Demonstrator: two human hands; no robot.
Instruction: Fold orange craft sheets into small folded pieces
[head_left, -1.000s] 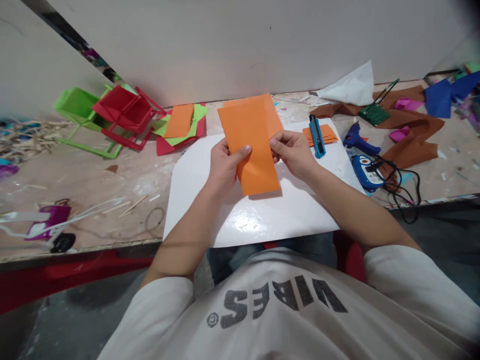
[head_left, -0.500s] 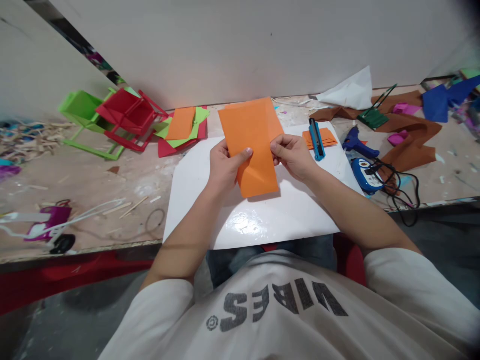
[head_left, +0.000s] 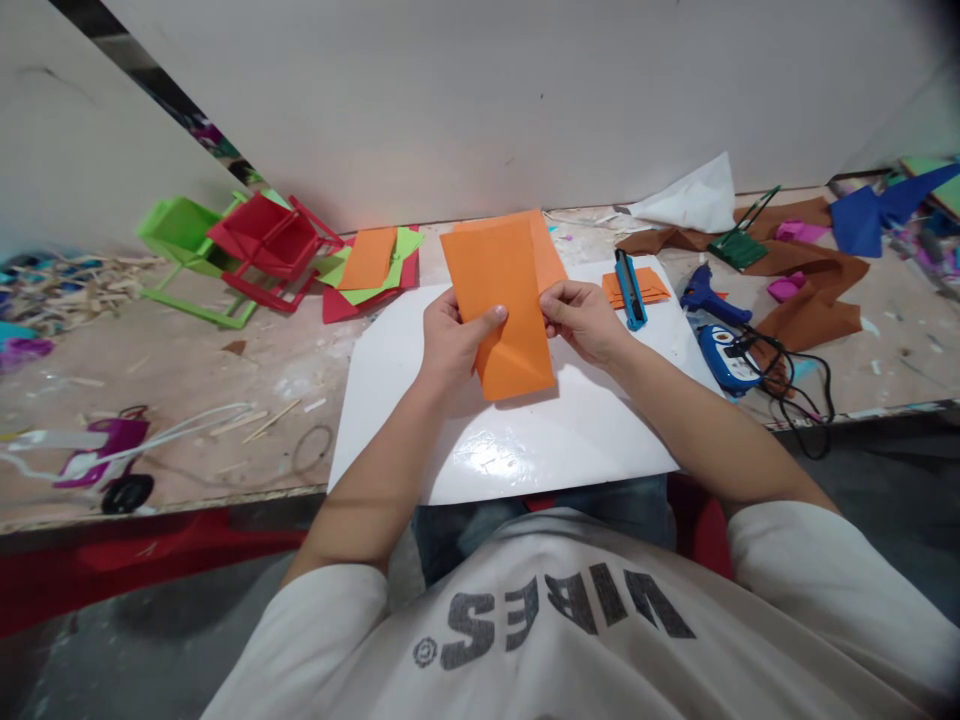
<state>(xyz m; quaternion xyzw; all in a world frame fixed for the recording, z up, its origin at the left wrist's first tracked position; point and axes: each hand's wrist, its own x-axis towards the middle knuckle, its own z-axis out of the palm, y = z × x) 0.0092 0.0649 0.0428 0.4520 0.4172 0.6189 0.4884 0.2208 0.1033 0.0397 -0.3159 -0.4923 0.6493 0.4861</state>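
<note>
My left hand (head_left: 454, 335) grips an orange sheet of paper (head_left: 506, 350) along its left side, thumb lying on top and the other fingers underneath. At the sheet's right edge, my right hand (head_left: 589, 318) pinches with thumb and forefinger. The sheet is tilted above a white board (head_left: 480, 470). Behind its upper end, another orange sheet (head_left: 549, 260) shows in part. To the right of my right hand, a blue utility knife (head_left: 630, 290) lies across small orange paper pieces (head_left: 652, 286).
Red (head_left: 262, 245) and green (head_left: 184, 235) miniature chairs stand at the left, beside stacked coloured paper (head_left: 367, 262). A purple wheeled model (head_left: 116, 450) lies front left. At the right are a blue glue gun (head_left: 709, 295), a blue device with black cord (head_left: 727, 355) and brown paper (head_left: 814, 315).
The camera view has shifted slightly, so the bench things sit a little lower in the picture. Both hands keep their hold on the orange sheet.
</note>
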